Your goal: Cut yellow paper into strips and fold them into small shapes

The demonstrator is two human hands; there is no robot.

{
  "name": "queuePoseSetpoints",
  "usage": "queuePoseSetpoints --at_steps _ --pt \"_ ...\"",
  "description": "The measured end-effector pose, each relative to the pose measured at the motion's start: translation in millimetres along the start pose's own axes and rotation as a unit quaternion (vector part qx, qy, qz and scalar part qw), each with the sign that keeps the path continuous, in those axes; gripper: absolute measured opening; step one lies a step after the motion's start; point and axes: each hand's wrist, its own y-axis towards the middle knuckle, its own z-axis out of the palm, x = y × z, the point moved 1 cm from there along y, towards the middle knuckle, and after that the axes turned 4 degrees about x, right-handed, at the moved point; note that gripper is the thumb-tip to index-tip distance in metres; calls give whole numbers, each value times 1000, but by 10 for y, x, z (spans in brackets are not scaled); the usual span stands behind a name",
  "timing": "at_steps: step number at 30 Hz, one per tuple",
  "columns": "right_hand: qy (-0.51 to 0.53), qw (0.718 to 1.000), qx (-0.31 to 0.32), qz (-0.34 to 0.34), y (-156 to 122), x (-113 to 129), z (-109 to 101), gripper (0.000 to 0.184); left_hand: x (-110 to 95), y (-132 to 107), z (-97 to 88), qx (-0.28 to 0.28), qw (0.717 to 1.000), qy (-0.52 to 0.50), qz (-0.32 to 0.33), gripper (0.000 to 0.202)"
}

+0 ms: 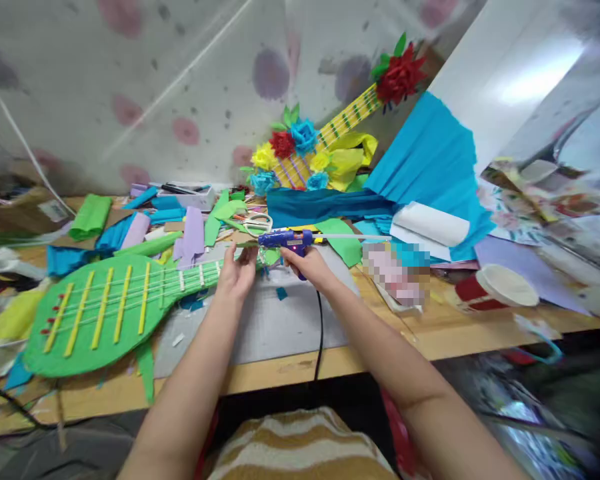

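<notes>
My right hand [305, 263] grips a blue hot glue gun [285, 239] by its handle, the nozzle pointing left. A long pale glue stick [353, 236] sticks out of its back. My left hand [237, 272] is closed around the narrow neck of a green craft guitar [97, 307], just left of the nozzle. Yellow strips and thin green strings cross the guitar's rounded body, which lies to the left. Part of the neck is hidden behind my left fingers, and small details at the nozzle are blurred.
A finished-looking yellow guitar [347, 119] with paper flowers leans at the back. Blue crepe paper [430, 167] spreads to the right, near a paper cup [495, 288]. Scissors [258, 224] lie behind the glue gun. The gun's black cord [321, 333] drops over the table edge.
</notes>
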Motion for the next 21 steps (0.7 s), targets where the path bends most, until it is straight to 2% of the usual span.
queuePoseSetpoints --at_steps 21 --pt "0 1000 11 -7 -3 9 -23 44 -32 -81 42 -39 999 8 -5 29"
